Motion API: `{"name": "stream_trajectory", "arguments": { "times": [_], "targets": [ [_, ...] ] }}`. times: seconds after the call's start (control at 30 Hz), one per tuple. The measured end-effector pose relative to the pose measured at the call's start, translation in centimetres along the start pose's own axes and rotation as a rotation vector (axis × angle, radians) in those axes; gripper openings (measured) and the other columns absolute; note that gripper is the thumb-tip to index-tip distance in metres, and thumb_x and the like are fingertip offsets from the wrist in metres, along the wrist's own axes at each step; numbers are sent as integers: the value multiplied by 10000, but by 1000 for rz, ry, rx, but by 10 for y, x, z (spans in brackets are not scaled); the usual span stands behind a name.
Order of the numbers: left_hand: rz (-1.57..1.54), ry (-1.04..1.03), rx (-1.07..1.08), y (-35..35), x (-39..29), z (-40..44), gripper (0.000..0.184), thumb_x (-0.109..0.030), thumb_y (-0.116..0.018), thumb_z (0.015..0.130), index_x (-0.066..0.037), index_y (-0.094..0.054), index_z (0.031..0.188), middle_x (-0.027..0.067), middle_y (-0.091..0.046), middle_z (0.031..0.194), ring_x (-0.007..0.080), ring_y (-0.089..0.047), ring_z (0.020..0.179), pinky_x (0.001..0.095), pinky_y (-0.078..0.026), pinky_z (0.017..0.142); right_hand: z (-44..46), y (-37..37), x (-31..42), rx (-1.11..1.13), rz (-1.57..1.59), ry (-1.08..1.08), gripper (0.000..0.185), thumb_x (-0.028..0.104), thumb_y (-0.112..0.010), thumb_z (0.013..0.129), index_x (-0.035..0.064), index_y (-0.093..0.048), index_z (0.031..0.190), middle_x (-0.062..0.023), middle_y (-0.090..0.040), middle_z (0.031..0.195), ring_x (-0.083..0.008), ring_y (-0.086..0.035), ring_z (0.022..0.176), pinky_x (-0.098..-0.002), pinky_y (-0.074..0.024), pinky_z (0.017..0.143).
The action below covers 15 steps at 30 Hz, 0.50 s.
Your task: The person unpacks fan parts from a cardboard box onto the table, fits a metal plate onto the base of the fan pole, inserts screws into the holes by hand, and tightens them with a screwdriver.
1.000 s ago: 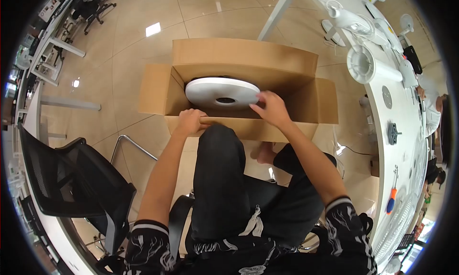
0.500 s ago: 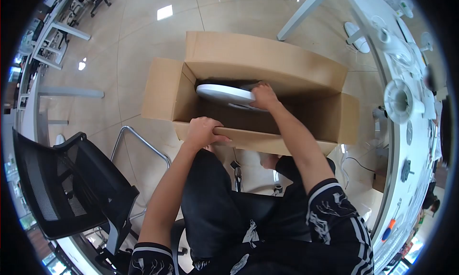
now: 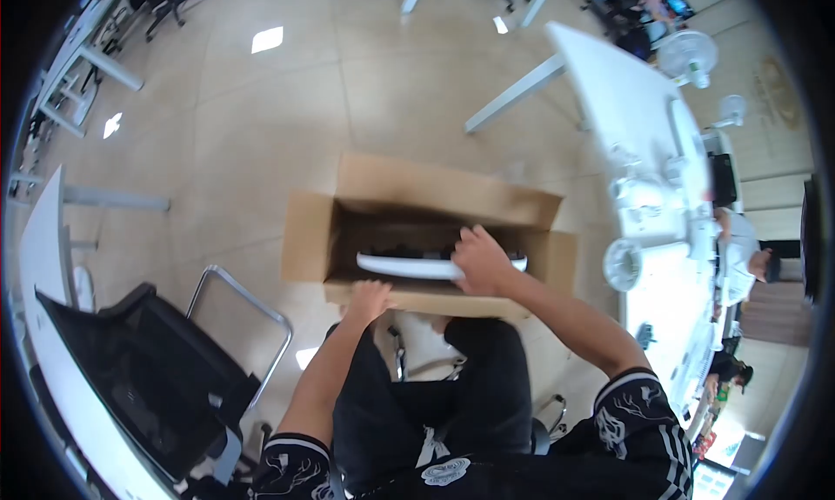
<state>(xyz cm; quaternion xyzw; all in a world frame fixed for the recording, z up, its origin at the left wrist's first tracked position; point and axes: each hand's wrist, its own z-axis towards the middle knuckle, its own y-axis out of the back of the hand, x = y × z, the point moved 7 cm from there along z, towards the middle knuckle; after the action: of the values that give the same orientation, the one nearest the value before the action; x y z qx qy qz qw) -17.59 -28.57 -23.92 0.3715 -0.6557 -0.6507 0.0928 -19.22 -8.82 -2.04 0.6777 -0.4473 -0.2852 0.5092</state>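
Note:
A cardboard box [image 3: 417,180] stands open on the floor in front of my knees, its flaps folded outward. Inside it, a flat white disc [image 3: 407,266] stands on edge, so mostly its rim shows. My right hand [image 3: 483,261] reaches into the box and is closed around the disc's upper edge, right of its middle. At the box's near wall, left of centre, my left hand [image 3: 370,300] grips the top edge with the fingers over it. Dark shapes lie behind the disc; what they are I cannot make out.
A black mesh chair [image 3: 143,387] with a bent metal tube [image 3: 283,326] is at my left. To the right runs a white table [image 3: 600,91] with several white fan parts [image 3: 623,264] on it. Two people sit or stand beyond that table.
The disc has turned more upright and sits closer to the box's near wall, with my right hand still on it. My view has shifted, showing more of the room ahead.

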Motion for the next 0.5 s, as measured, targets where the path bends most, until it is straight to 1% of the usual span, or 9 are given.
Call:
{"name": "stream_trajectory", "arguments": {
  "times": [0.07, 0.13, 0.2, 0.23, 0.33, 0.37, 0.43, 0.47, 0.5],
  "targets": [
    [33, 39, 56, 12, 15, 7, 354, -488, -669, 816, -145, -692, 899, 74, -699, 815, 278, -690, 808, 469, -489, 648, -49, 69, 4, 33, -7, -18, 321, 349, -750, 645, 69, -685, 788, -65, -626, 868, -262, -515, 1006, -395, -377, 922],
    [27, 122, 192, 8, 47, 11, 346, -491, -669, 815, -152, -702, 875, 80, -696, 781, 294, -693, 767, 469, -490, 633, -101, 134, 11, -48, 43, -50, 310, 302, -773, 589, 80, -640, 760, -46, -577, 820, -249, -519, 967, -382, -397, 886],
    [26, 172, 160, 34, 83, 7, 377, -514, -702, 763, -151, -726, 863, 124, -698, 793, 339, -688, 785, 476, -500, 647, -142, 194, 25, -104, 43, -103, 321, 277, -770, 534, 98, -599, 739, -31, -531, 792, -233, -525, 905, -365, -410, 838],
    [41, 202, 146, 46, 102, 3, 371, -505, -699, 774, -150, -726, 880, 125, -700, 800, 340, -689, 798, 472, -508, 657, -159, 218, 32, -107, 12, -130, 332, 280, -764, 517, 98, -593, 736, -27, -520, 784, -228, -526, 871, -362, -409, 805],
    [60, 336, 138, 71, 157, -11, 334, -459, -702, 804, -150, -725, 928, 127, -706, 840, 340, -694, 835, 474, -530, 707, -201, 266, 52, -106, 0, -234, 336, 280, -754, 491, 100, -587, 721, -20, -500, 754, -219, -524, 810, -361, -402, 750],
    [62, 323, 141, 77, 171, -11, 334, -459, -702, 804, -150, -725, 928, 127, -706, 840, 340, -694, 835, 474, -530, 707, -209, 277, 56, -110, 20, -289, 330, 277, -752, 483, 103, -587, 709, -16, -490, 733, -215, -522, 783, -364, -395, 728],
    [126, 509, 220, 86, 204, -26, 318, -400, -727, 817, -175, -706, 1040, 105, -713, 916, 300, -701, 889, 461, -539, 723, -219, 294, 65, -108, 29, -357, 321, 277, -756, 481, 105, -580, 687, -14, -480, 711, -213, -519, 758, -362, -390, 714],
    [134, 507, 238, 96, 205, -33, 318, -400, -727, 817, -175, -706, 1040, 105, -713, 916, 300, -701, 889, 461, -539, 723, -221, 302, 69, -105, 40, -416, 313, 278, -760, 479, 107, -574, 664, -12, -470, 689, -211, -515, 733, -361, -384, 701],
    [107, 586, 193, 109, 210, -37, 309, -371, -742, 812, -161, -706, 1035, 107, -714, 930, 304, -699, 914, 454, -550, 747, -219, 310, 72, -108, 55, -456, 289, 254, -779, 484, 108, -572, 623, -8, -461, 641, -204, -508, 698, -364, -380, 695]
  ]
}}
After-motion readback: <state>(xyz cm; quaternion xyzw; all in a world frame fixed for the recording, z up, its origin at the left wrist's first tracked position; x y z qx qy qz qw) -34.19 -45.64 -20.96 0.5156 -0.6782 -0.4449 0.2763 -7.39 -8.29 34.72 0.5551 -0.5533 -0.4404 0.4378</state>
